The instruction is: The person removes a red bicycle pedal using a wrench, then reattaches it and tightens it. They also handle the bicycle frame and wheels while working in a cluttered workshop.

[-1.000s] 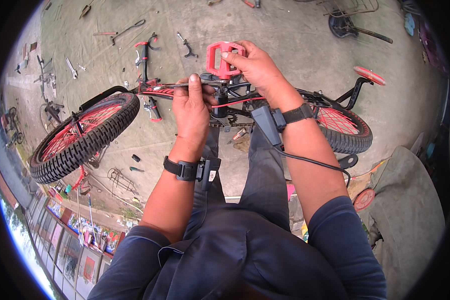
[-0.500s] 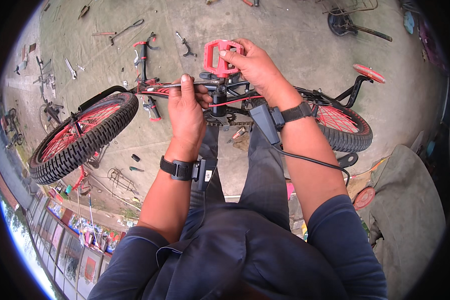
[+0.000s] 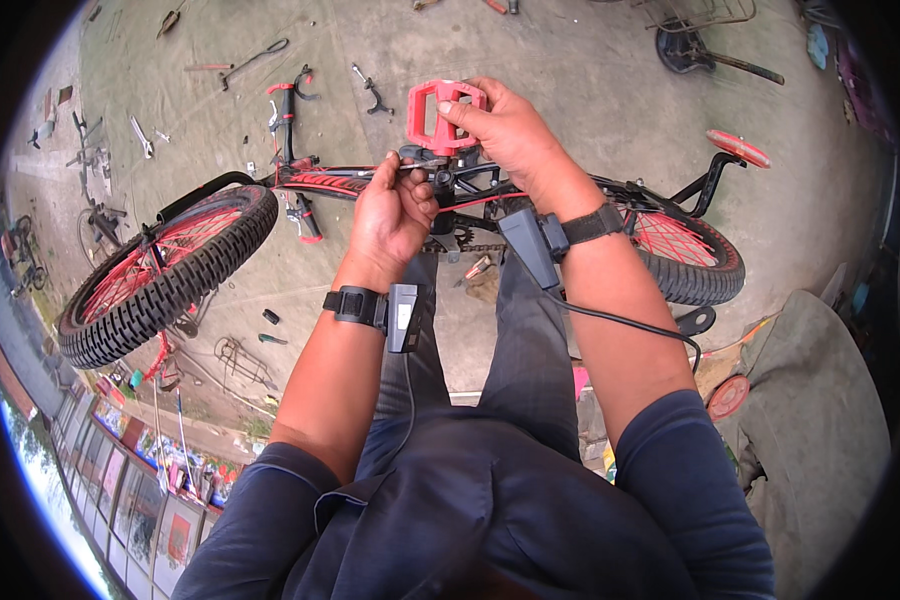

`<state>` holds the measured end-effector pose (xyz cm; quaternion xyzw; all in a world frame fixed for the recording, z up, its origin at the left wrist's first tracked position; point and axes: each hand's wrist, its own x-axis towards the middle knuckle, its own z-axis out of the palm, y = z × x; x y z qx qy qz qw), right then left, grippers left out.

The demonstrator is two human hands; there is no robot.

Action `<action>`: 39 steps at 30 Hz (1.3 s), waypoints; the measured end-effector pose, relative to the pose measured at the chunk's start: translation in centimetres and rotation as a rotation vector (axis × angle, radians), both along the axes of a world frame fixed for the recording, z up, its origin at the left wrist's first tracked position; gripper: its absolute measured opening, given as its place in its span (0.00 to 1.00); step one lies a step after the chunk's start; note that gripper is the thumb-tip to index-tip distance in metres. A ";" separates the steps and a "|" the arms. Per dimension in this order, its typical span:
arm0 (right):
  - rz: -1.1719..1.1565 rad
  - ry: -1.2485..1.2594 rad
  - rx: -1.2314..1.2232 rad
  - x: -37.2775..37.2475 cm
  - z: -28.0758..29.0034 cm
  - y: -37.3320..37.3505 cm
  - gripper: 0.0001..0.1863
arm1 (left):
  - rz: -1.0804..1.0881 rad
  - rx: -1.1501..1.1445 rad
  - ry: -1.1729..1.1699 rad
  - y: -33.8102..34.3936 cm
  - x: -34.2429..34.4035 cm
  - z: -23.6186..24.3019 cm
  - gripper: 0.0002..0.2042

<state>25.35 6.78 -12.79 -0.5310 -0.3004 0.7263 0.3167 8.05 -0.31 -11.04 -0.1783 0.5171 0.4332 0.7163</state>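
Note:
A small bicycle lies across the view, its black frame marked with red. My right hand (image 3: 505, 125) is closed on the red platform pedal (image 3: 448, 140), thumb on its face and fingers behind. Just left of and below it, my left hand (image 3: 392, 215) is closed with fingers curled, pinching a metal wrench (image 3: 425, 164) near the pedal's axle end. Most of the wrench is hidden by the fingers. Below the hands run the chain (image 3: 470, 248) and chainring. The knobby front wheel (image 3: 170, 270) is at left; the rear wheel (image 3: 685, 250) is at right.
Handlebar grips (image 3: 288, 125) lie beyond the frame. Loose tools are scattered on the concrete floor, including a spanner (image 3: 142, 138) and a long-handled tool (image 3: 253, 62). A black saddle (image 3: 680, 48) is at far right; a grey cloth (image 3: 815, 400) lies near right.
My left hand has moved right and turned, bringing the wrench, whose shaft pointed left before, closer in against the axle. My right hand stays on the pedal.

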 end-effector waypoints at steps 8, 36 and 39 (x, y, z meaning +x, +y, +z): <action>0.018 0.019 -0.019 0.3 -0.3 -0.2 0.23 | -0.140 0.208 0.459 -0.7 0.0 2.3 0.13; -0.019 0.067 -0.027 -0.1 -0.2 -0.2 0.23 | -0.304 0.367 0.813 -0.5 1.3 3.9 0.14; -0.016 0.054 -0.019 -0.1 -0.2 -0.1 0.22 | -0.467 0.596 0.961 -0.5 2.2 4.8 0.10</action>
